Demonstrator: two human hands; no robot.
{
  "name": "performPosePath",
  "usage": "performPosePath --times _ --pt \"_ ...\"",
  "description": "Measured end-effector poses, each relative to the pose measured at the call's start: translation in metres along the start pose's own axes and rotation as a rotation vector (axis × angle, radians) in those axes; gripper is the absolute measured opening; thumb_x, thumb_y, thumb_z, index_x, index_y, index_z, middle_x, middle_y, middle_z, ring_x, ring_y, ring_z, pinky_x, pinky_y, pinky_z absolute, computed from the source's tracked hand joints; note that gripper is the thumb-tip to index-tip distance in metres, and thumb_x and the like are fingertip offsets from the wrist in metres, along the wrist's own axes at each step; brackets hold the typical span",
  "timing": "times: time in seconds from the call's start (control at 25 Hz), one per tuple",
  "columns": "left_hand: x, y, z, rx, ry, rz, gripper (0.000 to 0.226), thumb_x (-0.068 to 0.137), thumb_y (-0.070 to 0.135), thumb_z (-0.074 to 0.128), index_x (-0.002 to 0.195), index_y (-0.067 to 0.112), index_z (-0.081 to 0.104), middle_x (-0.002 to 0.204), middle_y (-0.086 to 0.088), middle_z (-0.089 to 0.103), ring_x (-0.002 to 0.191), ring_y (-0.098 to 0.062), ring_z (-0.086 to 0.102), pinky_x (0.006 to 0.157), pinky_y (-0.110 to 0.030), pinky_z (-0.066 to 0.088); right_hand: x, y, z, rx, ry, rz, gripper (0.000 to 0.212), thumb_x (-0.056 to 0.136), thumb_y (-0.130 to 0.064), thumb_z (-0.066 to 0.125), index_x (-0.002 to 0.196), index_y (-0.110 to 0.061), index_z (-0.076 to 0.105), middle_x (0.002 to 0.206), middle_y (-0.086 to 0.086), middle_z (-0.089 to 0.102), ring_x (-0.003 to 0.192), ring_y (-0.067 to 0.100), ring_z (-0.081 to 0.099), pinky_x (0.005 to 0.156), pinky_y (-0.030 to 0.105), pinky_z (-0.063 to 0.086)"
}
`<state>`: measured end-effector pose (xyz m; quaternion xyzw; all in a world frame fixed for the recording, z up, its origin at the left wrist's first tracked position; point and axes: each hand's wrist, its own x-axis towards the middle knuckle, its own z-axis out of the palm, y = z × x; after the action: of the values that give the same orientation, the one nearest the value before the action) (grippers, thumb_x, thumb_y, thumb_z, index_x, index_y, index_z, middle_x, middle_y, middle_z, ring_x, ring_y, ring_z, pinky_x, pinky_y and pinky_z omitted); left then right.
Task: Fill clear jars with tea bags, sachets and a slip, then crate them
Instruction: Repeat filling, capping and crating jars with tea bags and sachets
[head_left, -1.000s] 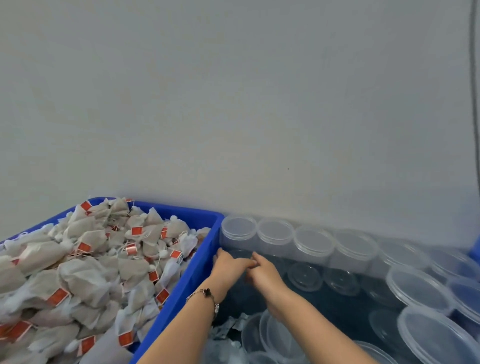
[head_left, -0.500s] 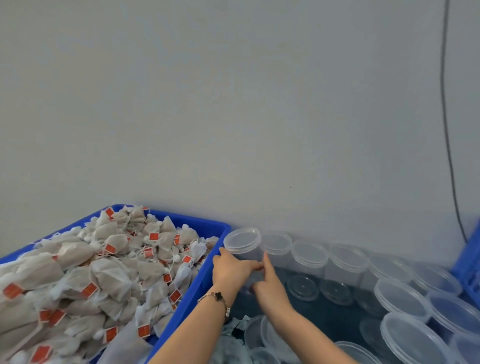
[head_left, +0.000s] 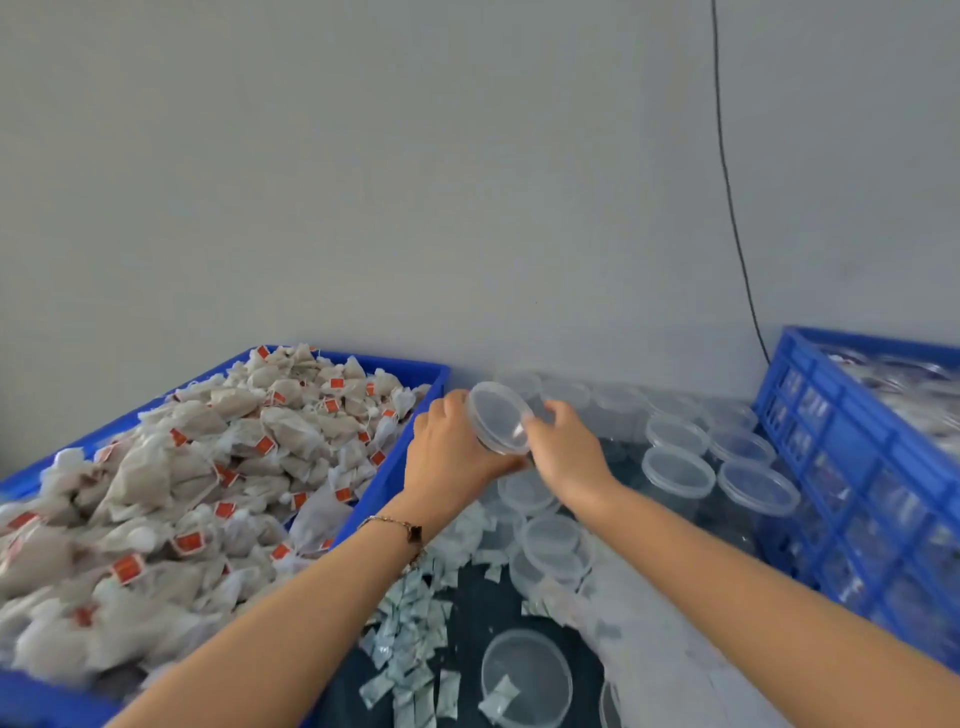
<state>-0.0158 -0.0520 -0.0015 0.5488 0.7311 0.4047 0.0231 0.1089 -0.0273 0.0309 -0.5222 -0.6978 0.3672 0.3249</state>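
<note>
Nearest, scattered small pale sachets (head_left: 410, 623) on dark table (head_left: 467, 603). At left, blue plastic bin (head_left: 384, 483) heaped with beige tea bags (head_left: 208, 467). Farther, left hand (head_left: 452, 452) curled round tilted clear lidded plastic jar (head_left: 498, 418), right hand (head_left: 566, 447) pinching its lid edge. Beyond, a row of similar jars (head_left: 675, 434); blue latticed crate (head_left: 857, 467) at right.

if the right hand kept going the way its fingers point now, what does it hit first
The right hand points up and left, fingers on the lid of the clear jar that the left hand holds tilted. So it meets that lid at once; beyond it probably the blue tea bag crate, though depth is unclear.
</note>
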Motion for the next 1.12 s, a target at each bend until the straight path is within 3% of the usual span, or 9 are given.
performPosePath --times 0.12,0.28,0.44,0.56,0.68,0.84,0.92,1.0,1.12 --pt "-0.036 0.001 -0.005 0.214 0.027 0.197 0.105 0.058 0.062 0.079 0.141 0.011 0.039 0.129 -0.003 0.047 0.124 -0.026 0.039 0.098 -0.033 0.035 -0.015 -0.009 -0.012 -0.325 -0.201 -0.038 0.08 0.078 -0.074 0.044 0.142 -0.027 0.037 0.135 0.003 0.052 0.108 0.024 0.06 0.08 0.032 0.052" --pt "-0.058 0.001 -0.008 0.194 0.182 0.387 0.096 0.055 0.065 0.073 0.12 -0.005 0.057 0.107 -0.014 0.061 0.1 -0.031 0.061 0.087 -0.036 0.049 -0.024 -0.006 -0.02 -0.388 -0.337 -0.059 0.095 0.068 -0.082 0.047 0.148 -0.038 0.019 0.132 -0.001 0.051 0.08 0.017 0.068 0.057 0.026 0.058" --pt "-0.065 0.001 -0.005 0.093 -0.013 0.301 0.101 0.057 0.055 0.084 0.135 0.004 0.046 0.127 -0.005 0.054 0.119 -0.022 0.052 0.092 -0.018 0.034 -0.026 0.008 -0.021 -0.293 -0.289 -0.096 0.085 0.067 -0.066 0.067 0.138 -0.035 0.032 0.122 -0.008 0.049 0.091 0.014 0.06 0.068 0.025 0.051" --pt "-0.067 0.001 -0.001 0.06 -0.004 0.305 0.087 0.056 0.052 0.086 0.126 0.011 0.053 0.115 0.003 0.06 0.111 -0.017 0.055 0.085 -0.014 0.031 -0.024 0.015 -0.022 -0.255 -0.304 -0.11 0.078 0.062 -0.053 0.078 0.127 -0.031 0.041 0.12 0.0 0.053 0.099 0.018 0.053 0.076 0.03 0.046" --pt "-0.064 0.003 -0.003 0.026 -0.005 0.314 0.085 0.054 0.053 0.086 0.121 0.013 0.054 0.109 0.005 0.062 0.104 -0.014 0.057 0.08 -0.015 0.035 -0.029 0.016 -0.027 -0.306 -0.31 -0.198 0.07 0.06 -0.041 0.082 0.118 -0.039 0.042 0.117 0.006 0.05 0.104 0.021 0.052 0.08 0.03 0.047" --pt "-0.066 -0.002 -0.008 0.019 -0.108 0.325 0.089 0.054 0.063 0.082 0.126 0.02 0.052 0.112 0.011 0.059 0.103 -0.007 0.055 0.077 -0.009 0.034 -0.034 0.015 -0.042 -0.471 -0.515 -0.415 0.08 0.062 -0.001 0.073 0.126 -0.036 0.043 0.13 -0.002 0.037 0.122 0.014 0.039 0.089 0.026 0.047" --pt "-0.068 -0.005 -0.007 0.076 -0.116 0.349 0.086 0.056 0.062 0.081 0.125 0.021 0.051 0.113 0.011 0.054 0.105 -0.008 0.052 0.074 -0.008 0.032 -0.039 0.014 -0.041 -0.407 -0.483 -0.429 0.073 0.067 -0.017 0.077 0.13 -0.033 0.044 0.136 -0.003 0.038 0.132 0.012 0.033 0.097 0.023 0.039" --pt "-0.07 -0.003 -0.005 0.141 -0.098 0.33 0.087 0.055 0.067 0.078 0.124 0.022 0.049 0.111 0.011 0.05 0.103 -0.007 0.048 0.075 -0.015 0.035 -0.042 0.017 -0.034 -0.522 -0.334 -0.326 0.086 0.07 -0.062 0.064 0.143 -0.038 0.026 0.144 0.003 0.038 0.132 0.022 0.04 0.099 0.033 0.04" --pt "-0.073 0.003 -0.004 0.161 -0.114 0.32 0.086 0.052 0.07 0.076 0.118 0.022 0.048 0.103 0.014 0.045 0.095 -0.003 0.042 0.072 -0.018 0.034 -0.044 0.014 -0.032 -0.716 -0.29 -0.107 0.093 0.063 -0.087 0.045 0.141 -0.041 0.023 0.128 0.006 0.052 0.087 0.026 0.069 0.074 0.033 0.054"
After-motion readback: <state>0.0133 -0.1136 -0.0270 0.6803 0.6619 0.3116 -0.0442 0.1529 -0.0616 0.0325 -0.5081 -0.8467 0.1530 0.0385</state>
